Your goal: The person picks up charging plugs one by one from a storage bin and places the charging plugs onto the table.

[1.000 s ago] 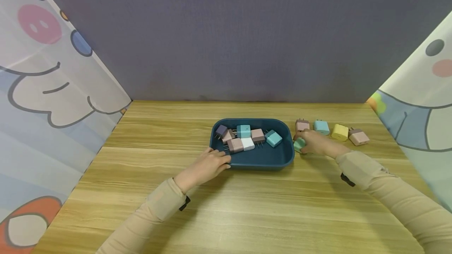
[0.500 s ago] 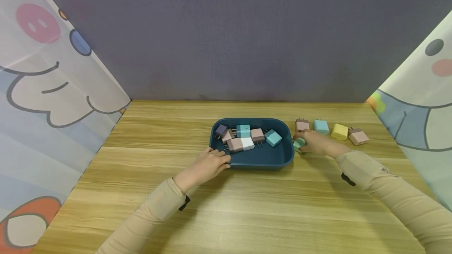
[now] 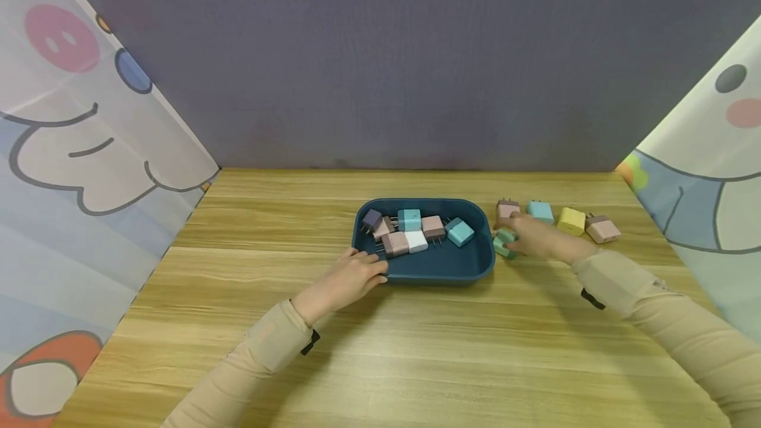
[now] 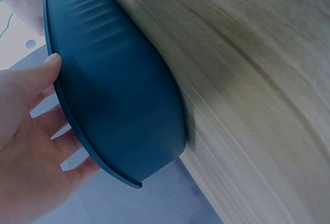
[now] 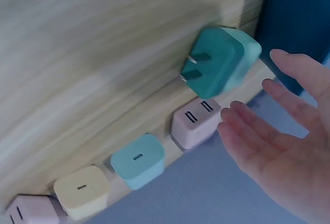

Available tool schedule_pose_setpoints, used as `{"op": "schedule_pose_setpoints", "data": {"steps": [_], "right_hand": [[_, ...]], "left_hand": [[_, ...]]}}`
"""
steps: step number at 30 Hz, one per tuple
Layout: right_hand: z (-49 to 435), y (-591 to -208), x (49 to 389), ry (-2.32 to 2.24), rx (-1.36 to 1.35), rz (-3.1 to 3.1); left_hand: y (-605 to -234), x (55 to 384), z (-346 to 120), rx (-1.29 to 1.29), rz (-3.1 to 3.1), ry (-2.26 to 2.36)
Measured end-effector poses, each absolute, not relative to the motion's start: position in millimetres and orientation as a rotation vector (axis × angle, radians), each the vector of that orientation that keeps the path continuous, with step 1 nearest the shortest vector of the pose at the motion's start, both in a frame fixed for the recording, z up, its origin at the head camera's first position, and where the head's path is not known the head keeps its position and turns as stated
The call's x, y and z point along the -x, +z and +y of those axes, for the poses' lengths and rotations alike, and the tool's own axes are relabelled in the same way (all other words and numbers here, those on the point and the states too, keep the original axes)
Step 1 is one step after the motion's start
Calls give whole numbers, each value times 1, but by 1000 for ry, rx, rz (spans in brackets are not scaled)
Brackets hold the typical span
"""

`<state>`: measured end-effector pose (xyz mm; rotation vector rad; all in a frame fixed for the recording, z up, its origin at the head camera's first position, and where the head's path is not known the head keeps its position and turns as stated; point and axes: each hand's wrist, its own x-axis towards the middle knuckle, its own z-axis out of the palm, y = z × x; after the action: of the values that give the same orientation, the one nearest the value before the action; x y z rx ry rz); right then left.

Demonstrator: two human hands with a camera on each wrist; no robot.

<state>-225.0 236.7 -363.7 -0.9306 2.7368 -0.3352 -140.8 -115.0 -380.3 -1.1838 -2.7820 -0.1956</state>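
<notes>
My left hand (image 3: 351, 279) grips the near left rim of a dark blue bin (image 3: 440, 280). In the left wrist view the thumb lies on the outer side of the bin's wall (image 4: 118, 90), with the fingers over the rim. Just right of the bin sits a green charger plug (image 3: 503, 249). Close over it is my right hand (image 3: 538, 240). The right wrist view shows that hand (image 5: 289, 141) with its fingers spread and a gap between them and the green plug (image 5: 221, 61), whose two prongs point away from the hand.
Inside the bin lie several plugs, among them a white one (image 3: 416, 241), a teal one (image 3: 460, 232) and a purple one (image 3: 372, 218). A row on the table's right holds pink (image 3: 507, 208), light blue (image 3: 540, 211) and yellow (image 3: 572, 222) plugs, then another pink one (image 3: 603, 229). A grey wall (image 3: 380, 84) rises behind.
My right hand's fingers have come off the green plug and the hand has shifted slightly up, so more of the plug shows. The left hand and the bin stay as they were.
</notes>
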Motion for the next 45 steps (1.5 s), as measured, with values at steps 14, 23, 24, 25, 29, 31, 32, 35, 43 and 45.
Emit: {"op": "schedule_pose_setpoints", "data": {"steps": [14, 23, 24, 25, 29, 31, 32, 35, 43, 45], "right_hand": [[221, -337, 230, -263, 977, 2707], [211, -325, 232, -226, 868, 2693], [210, -324, 232, -224, 867, 2694], [209, -324, 233, -219, 865, 2696], [201, -321, 235, -196, 859, 2705], [197, -319, 237, -171, 874, 2710], [195, -318, 237, -162, 885, 2711], [189, -316, 238, -130, 926, 2709], [172, -318, 240, -137, 891, 2631], [169, -319, 240, -119, 908, 2628]], "left_hand": [[-379, 141, -115, 1182, -2795, -204], [-378, 141, -115, 1187, -2787, -205], [-378, 141, -115, 1189, -2784, -206], [-378, 141, -115, 1190, -2780, -206], [-378, 141, -115, 1194, -2772, -206], [-378, 141, -115, 1193, -2771, -207], [-378, 141, -115, 1193, -2772, -208], [-378, 141, -115, 1189, -2777, -211], [-377, 140, -115, 1192, -2788, -199], [-377, 140, -115, 1193, -2788, -199]]}}
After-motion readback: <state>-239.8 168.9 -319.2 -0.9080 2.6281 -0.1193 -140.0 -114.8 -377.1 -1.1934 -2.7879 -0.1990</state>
